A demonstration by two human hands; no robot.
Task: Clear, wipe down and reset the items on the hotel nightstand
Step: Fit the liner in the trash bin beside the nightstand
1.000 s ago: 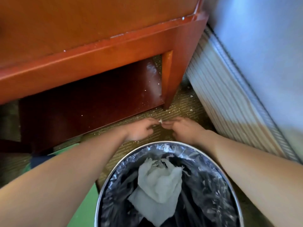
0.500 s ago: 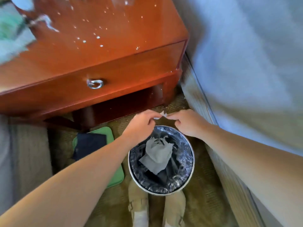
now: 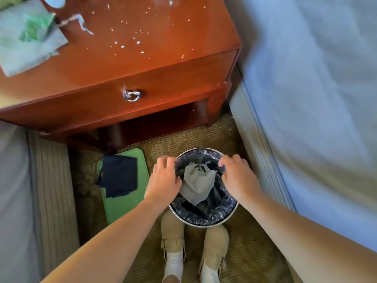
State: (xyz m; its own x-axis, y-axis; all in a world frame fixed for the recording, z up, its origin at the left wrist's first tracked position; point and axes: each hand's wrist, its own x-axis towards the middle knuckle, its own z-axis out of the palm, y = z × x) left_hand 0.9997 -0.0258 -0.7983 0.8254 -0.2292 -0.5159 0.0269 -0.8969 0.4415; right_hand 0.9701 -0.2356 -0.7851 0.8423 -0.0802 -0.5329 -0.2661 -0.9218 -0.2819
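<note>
My left hand [image 3: 165,177] and right hand [image 3: 237,175] hang over the bin [image 3: 201,224], one at each side. The fingers are loosely spread and hold nothing, I think to let scraps fall onto the tissue [image 3: 196,183] inside. The bin stands near the table [image 3: 173,84]. Crumbs [image 3: 130,40] wait on top, and the cloth [image 3: 24,50] lies far left for wiping.

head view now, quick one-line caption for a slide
Over the lined waste bin of crumpled paper, the left hand and right hand hover before the crumb-strewn nightstand.
</note>
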